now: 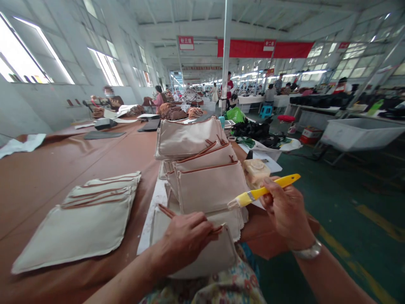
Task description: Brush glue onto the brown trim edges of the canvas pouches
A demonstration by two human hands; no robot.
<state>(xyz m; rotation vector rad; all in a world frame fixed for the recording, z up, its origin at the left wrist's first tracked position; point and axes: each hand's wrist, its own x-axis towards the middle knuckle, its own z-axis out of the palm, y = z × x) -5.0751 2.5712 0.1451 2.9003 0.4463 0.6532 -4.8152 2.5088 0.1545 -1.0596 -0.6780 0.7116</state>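
Observation:
My right hand is closed round the yellow handle of a paintbrush, its pale bristles pointing left over the stacked pieces. My left hand grips the brown-trimmed upper edge of a beige pouch-like piece lying at the table's near edge, partly on my lap. Brown strips stick out on both sides of the fingers. Just beyond lies a stack of similar beige pieces with brown edging. A cut-open pale plastic container stands behind my right hand; its contents are hidden.
More beige pieces lie overlapped on the brown-covered table at left. A taller beige pile stands further back. Black material lies at the right edge. A white tub stands across the green floor. Several people work in the distance.

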